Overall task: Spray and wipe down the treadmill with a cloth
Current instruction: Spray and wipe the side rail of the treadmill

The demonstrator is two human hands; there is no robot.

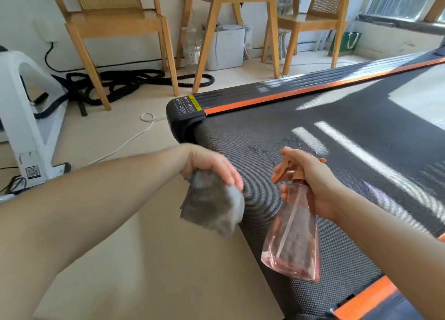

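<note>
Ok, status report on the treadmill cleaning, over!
Left hand grips grey cloth at the belt's edge. Right hand holds pink spray bottle over treadmill belt, wet patch ahead. Nothing blocks the belt.

1. cloth [212, 204]: 1, grey, in the left grip.
2. spray bottle [293, 235]: 1, pink, in the right grip.
3. hands: 2. left hand [212, 163] holds the cloth, right hand [313, 175] holds the bottle.
4. treadmill [313, 117]: 1, under the bottle grip and running on beyond it.
5. orange stripes [289, 96] on it: 2. one beyond both grips, one nearer than the bottle grip.
6. warning label [190, 105]: 1, just beyond the cloth grip.
7. wooden chairs [113, 19]: 3, well beyond both grips.
8. black rope [125, 81]: 1 pile, beyond and left of the cloth grip.
9. white cable [134, 136]: 1, left of the cloth grip.
10. white box [226, 45]: 1; green bag [346, 41]: 1. both far beyond the grips.
</note>
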